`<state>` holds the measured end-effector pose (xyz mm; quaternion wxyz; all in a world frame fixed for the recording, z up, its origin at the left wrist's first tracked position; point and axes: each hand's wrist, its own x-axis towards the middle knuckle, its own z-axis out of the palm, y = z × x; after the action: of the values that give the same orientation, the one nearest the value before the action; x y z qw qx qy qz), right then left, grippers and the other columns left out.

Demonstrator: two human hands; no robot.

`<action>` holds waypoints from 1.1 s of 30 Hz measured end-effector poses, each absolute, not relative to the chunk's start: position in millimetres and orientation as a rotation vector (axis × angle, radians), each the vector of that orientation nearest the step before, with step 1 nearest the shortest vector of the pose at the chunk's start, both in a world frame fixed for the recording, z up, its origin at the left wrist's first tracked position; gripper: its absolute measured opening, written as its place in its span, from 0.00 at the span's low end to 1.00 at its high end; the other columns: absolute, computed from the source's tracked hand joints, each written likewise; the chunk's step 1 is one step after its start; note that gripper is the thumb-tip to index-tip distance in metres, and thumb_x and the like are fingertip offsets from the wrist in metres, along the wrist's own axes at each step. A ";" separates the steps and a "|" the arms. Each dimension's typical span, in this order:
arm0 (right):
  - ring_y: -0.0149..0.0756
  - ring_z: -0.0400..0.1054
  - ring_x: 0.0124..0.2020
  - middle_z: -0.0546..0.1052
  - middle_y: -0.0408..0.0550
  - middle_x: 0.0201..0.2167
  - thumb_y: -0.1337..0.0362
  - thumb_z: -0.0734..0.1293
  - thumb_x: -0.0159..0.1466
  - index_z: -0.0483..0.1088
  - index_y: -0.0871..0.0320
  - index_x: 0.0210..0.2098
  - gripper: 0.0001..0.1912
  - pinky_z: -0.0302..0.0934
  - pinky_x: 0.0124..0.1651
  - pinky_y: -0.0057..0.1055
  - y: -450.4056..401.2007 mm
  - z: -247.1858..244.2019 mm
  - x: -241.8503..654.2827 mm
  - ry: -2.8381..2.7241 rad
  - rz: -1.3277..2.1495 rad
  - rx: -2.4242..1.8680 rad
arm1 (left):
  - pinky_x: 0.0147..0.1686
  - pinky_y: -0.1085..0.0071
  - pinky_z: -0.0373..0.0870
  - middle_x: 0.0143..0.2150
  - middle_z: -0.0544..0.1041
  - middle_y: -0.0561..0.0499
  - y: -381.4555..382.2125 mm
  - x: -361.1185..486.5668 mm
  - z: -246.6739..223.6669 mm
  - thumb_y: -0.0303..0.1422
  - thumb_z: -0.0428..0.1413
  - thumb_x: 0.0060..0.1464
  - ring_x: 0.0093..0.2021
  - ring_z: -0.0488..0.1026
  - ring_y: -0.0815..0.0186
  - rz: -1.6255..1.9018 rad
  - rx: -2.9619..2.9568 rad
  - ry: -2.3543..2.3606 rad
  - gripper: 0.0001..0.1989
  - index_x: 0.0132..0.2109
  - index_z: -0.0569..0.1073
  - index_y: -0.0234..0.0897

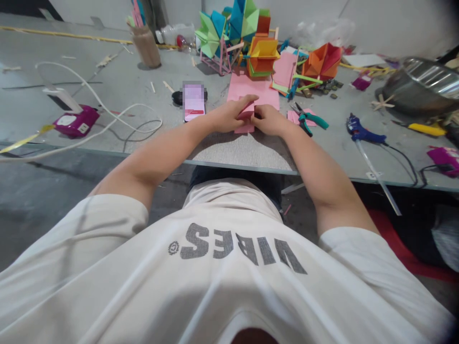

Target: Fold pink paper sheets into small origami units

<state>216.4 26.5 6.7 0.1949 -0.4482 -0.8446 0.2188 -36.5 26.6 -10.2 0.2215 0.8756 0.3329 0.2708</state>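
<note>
A folded piece of pink paper (245, 113) is between my two hands near the table's front edge. My left hand (234, 113) grips it from the left, with the index finger stretched over its top. From the right, my right hand (266, 119) holds its other side with the fingers bent in; the fingertips are partly hidden. A flat pink sheet (269, 93) lies behind the hands. To the right are pliers with teal handles (311, 119), lying over small pink paper pieces (292, 115).
A phone (194, 110) lies left of the hands. Colourful folded-paper models (263, 52) stand behind. At right are a blue glue gun (364, 130), a yellow cutter (426, 129) and a metal bowl (412, 91). A white cable (125, 125) loops by a purple power adapter (77, 122) at left.
</note>
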 end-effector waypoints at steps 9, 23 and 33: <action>0.51 0.68 0.42 0.69 0.45 0.32 0.60 0.76 0.72 0.67 0.47 0.38 0.13 0.76 0.57 0.53 22.7 9.5 214.7 -2.344 0.625 -1.300 | 0.88 0.33 0.73 0.82 0.84 0.35 23.2 -36.1 -7.0 0.48 0.67 0.72 0.85 0.80 0.35 0.716 2.408 0.954 0.45 0.90 0.70 0.52; 0.54 0.69 0.42 0.68 0.46 0.31 0.50 0.79 0.70 0.68 0.45 0.39 0.17 0.79 0.54 0.54 23.2 8.9 214.9 -2.343 0.636 -1.238 | 0.85 0.28 0.74 0.78 0.87 0.34 14.1 -32.9 0.9 0.51 0.66 0.72 0.84 0.81 0.33 0.751 2.400 0.890 0.43 0.89 0.71 0.54; 0.51 0.69 0.42 0.69 0.45 0.33 0.63 0.76 0.70 0.67 0.46 0.36 0.14 0.77 0.57 0.52 26.1 6.8 214.7 -2.325 0.631 -1.281 | 0.85 0.33 0.76 0.79 0.86 0.35 25.3 -37.0 -8.3 0.50 0.67 0.71 0.82 0.82 0.35 0.768 2.426 0.887 0.45 0.89 0.70 0.53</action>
<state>214.7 26.1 6.8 0.2052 -0.4595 -0.8340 0.2263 -37.0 25.3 -8.3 0.2215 0.8779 0.3210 0.2778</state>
